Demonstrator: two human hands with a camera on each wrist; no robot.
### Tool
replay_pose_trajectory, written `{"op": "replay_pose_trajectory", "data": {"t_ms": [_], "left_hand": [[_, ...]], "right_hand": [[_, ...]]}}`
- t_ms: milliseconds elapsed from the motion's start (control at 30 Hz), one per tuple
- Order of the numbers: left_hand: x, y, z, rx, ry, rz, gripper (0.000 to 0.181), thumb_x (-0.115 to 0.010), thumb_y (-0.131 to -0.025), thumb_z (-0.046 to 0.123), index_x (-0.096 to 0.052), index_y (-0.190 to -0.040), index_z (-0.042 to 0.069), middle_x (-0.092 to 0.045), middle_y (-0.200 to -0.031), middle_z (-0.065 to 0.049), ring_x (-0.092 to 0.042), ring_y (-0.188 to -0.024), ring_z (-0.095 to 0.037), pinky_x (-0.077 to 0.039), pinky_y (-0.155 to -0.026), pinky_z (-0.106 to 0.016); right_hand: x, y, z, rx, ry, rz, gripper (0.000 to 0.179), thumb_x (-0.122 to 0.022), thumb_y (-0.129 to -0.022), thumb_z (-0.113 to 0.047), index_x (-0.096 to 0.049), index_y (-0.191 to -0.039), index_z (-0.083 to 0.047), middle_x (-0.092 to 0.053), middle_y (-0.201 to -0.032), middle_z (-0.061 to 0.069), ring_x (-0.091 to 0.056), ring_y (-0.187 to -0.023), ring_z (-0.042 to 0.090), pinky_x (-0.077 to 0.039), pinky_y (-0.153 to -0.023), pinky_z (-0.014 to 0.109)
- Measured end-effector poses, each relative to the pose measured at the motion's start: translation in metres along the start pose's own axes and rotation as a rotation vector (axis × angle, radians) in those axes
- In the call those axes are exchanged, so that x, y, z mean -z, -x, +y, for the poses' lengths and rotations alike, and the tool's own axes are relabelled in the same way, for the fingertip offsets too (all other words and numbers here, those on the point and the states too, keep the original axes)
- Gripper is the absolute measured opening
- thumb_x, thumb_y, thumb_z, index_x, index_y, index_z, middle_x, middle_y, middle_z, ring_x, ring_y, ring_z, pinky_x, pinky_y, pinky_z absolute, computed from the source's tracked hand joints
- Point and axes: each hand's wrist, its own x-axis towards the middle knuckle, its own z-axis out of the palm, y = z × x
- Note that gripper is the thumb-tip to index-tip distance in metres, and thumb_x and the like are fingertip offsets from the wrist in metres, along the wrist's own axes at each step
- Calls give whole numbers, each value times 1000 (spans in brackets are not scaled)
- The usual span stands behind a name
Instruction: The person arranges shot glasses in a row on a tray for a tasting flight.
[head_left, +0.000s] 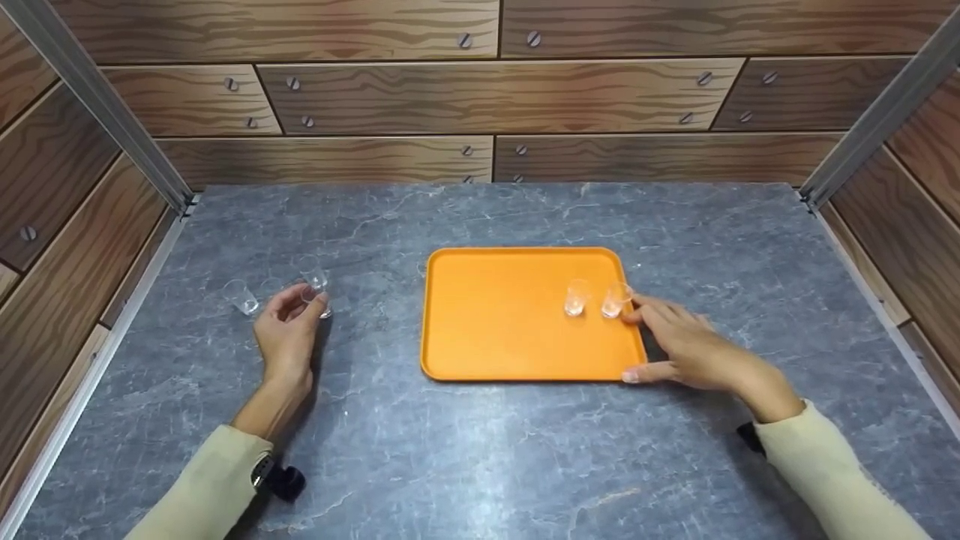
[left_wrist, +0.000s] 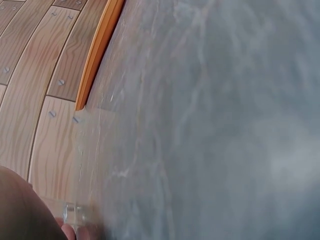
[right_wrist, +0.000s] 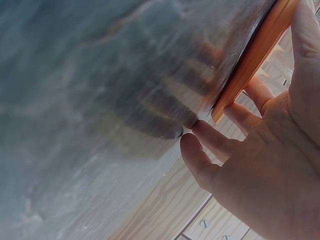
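Observation:
My left hand [head_left: 289, 322] pinches a small clear shot glass [head_left: 324, 310] between thumb and fingers at the left of the table. In the left wrist view the base of a glass [left_wrist: 72, 214] shows beside the fingers. Other clear glasses stand around this hand, one of them [head_left: 244, 298] to its left and one [head_left: 316, 274] just behind it. My right hand [head_left: 694, 349] rests at the right edge of an orange tray [head_left: 495, 322], thumb on the near corner and fingers spread along the rim. Two shot glasses [head_left: 575, 300] [head_left: 613, 301] stand on the tray's right part.
The grey marbled table [head_left: 480, 450] is bounded by wood-patterned panels [head_left: 495, 97] at the back and both sides. Metal posts [head_left: 120, 112] rise at the back corners. A watch-like band [head_left: 262, 471] with a dark device is on the left wrist.

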Motion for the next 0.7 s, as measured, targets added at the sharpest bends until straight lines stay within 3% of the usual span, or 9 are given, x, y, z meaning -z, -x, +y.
{"op": "replay_pose_trajectory", "data": {"t_ms": [167,433,700], "left_hand": [[2,0,-1,10,24,4,37,-82,-95,1,-69,-128,-9,-73,-119,-14,-63,-105,-17,-54,-86,-16],[2,5,0,-33,55,26,33,-82,-94,-1,-71,-123,-12,-75,-109,-8,-67,-96,-13,-56,-82,-17],[-1,9,3,-64,54,23,38,-82,-95,0,-71,-129,-13,-76,-105,-2,-69,-95,-11,-57,-82,-17]], "right_hand": [[0,0,0,3,-6,-2,87,-80,-92,-65,-51,-150,-7,-24,-175,25,-26,-154,56,-17,-114,87],[1,0,1,16,-8,1,86,-81,-92,-63,-51,-150,-7,-25,-175,24,-26,-154,56,-19,-114,86],[0,0,1,8,-15,-4,87,-80,-92,-64,-51,-151,-6,-23,-176,24,-25,-155,55,-17,-114,87]]}}
